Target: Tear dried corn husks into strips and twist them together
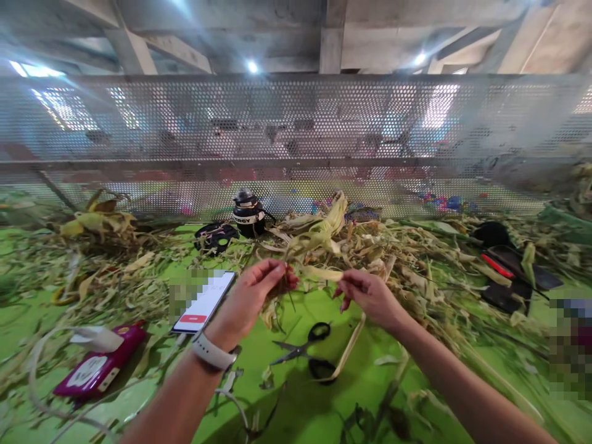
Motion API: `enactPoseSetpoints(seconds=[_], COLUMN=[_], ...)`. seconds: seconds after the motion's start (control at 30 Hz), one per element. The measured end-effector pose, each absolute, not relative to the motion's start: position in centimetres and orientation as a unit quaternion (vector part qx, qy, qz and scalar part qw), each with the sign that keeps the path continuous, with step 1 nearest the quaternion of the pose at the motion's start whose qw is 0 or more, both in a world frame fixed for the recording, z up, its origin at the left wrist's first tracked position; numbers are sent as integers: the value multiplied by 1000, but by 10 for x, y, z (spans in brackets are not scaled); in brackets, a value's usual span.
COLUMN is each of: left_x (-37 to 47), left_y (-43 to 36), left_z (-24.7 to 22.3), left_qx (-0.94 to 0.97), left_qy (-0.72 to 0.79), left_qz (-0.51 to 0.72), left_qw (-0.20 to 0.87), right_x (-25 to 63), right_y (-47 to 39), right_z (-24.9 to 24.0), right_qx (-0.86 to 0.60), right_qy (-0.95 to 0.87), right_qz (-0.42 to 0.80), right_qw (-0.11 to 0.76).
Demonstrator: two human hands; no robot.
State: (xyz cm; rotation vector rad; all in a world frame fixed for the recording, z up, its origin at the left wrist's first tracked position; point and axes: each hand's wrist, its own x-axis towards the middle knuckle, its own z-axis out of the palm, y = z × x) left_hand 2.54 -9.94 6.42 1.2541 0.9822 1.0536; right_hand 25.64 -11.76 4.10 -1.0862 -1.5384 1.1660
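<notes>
Between my two hands, above the green table (296, 425), stretches a pale strip of dried corn husk (321, 273). My left hand (256, 293), with a light watch band (213, 353) on the wrist, is closed in a pinch on husk at its left end. My right hand (370, 299) has its thumb and fingers pinched on the right end. Just beyond them is a larger bundle of husk (330, 228). Scissors (300, 351) with black handles lie spread below my hands, a curled husk strip touching one handle loop.
Loose husk scraps (407, 246) cover much of the table. A phone (206, 302) and a magenta tissue pack (102, 364) lie left, near a white cable (34, 376). A black bottle (248, 213) stands at the back before a perforated metal screen (296, 135). Dark items (506, 293) lie right.
</notes>
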Motion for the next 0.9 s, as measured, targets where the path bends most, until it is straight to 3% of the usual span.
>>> enactPoseSetpoints(seconds=[0.13, 0.27, 0.47, 0.73, 0.9], left_x=[42, 51, 50, 49, 48], left_y=[-107, -109, -113, -113, -113], left_z=[38, 18, 6, 12, 11], left_qx=[497, 521, 496, 584, 613], left_qy=[389, 374, 411, 414, 354], left_qz=[400, 387, 344, 345, 294], left_qw=[664, 662, 683, 608, 642], right_x=[243, 236, 236, 238, 234], right_y=[-118, -121, -121, -116, -116], right_z=[46, 33, 16, 11, 7], right_qx=[-382, -382, -364, -381, -388], right_qy=[-599, -560, -417, -383, -354], right_qz=[519, 579, 665, 649, 649], right_qw=[475, 453, 502, 535, 551])
